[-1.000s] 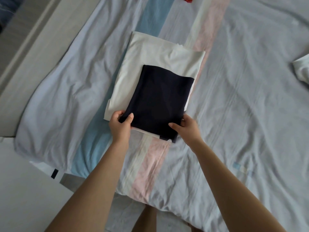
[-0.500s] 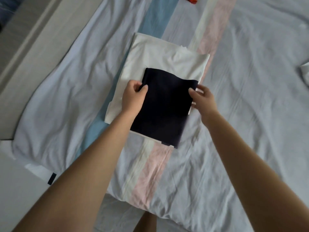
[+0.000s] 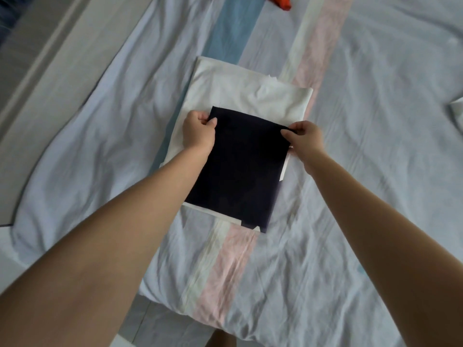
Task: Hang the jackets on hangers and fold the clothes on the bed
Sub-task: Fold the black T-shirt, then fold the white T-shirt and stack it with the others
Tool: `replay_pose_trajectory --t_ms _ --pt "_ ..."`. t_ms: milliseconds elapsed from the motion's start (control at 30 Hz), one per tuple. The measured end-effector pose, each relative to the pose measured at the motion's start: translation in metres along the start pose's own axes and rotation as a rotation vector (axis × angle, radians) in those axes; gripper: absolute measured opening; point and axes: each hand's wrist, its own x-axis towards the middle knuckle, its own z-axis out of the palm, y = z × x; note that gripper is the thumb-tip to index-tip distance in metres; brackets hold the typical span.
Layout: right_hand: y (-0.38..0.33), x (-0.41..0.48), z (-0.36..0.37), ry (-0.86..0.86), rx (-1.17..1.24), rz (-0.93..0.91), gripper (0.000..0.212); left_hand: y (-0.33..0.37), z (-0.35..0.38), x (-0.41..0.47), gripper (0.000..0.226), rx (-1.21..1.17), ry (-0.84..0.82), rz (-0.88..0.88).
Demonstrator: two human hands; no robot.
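Observation:
A folded dark navy garment (image 3: 238, 171) lies flat on top of a larger folded white garment (image 3: 240, 93) on the bed. My left hand (image 3: 198, 132) pinches the navy garment's far left corner, thumb on top. My right hand (image 3: 304, 136) pinches its far right corner. Both arms reach forward over the bed, and the navy piece's near edge overhangs the white one slightly.
The bed (image 3: 375, 171) has a pale sheet with blue, white and pink stripes. A red item (image 3: 280, 1) shows at the top edge and a white cloth (image 3: 457, 111) at the right edge. A grey bed frame (image 3: 37, 58) runs along the left.
Both hands slid from the navy garment's near corners up along its sides to the far corners, where they now pinch it. The stack stayed in place.

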Motion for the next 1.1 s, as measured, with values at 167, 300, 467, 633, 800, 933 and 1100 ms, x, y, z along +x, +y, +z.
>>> replay_pose_trajectory --t_ms 167,300,467,633,800,933,1100 --pt "0.016 -0.04 0.035 0.325 -0.654 -0.572 0.033 -0.013 0.011 -0.031 0.027 0.476 0.154 0.799" --pt "0.049 -0.046 0.041 -0.066 -1.126 -0.881 0.063 -0.032 0.006 -0.027 0.056 0.863 -0.255 0.957" --pt "0.052 -0.039 0.0 -0.026 -1.128 -0.26 0.073 -0.019 -0.007 0.003 0.055 0.977 -0.423 0.55" --pt "0.077 -0.118 0.011 -0.133 -1.185 -0.761 0.063 -0.044 -0.015 -0.073 0.058 0.887 -0.189 0.771" --pt "0.141 -0.154 -0.027 -0.4 -1.185 -0.595 0.059 -0.117 -0.037 -0.115 0.061 1.062 -0.199 0.533" --pt "0.16 -0.185 -0.09 -0.48 -0.993 -0.402 0.057 -0.088 -0.013 -0.153 0.067 1.015 -0.106 0.404" --pt "0.166 -0.203 -0.208 -0.202 -0.844 -0.262 0.051 -0.035 0.091 -0.24 0.089 0.971 -0.54 0.676"
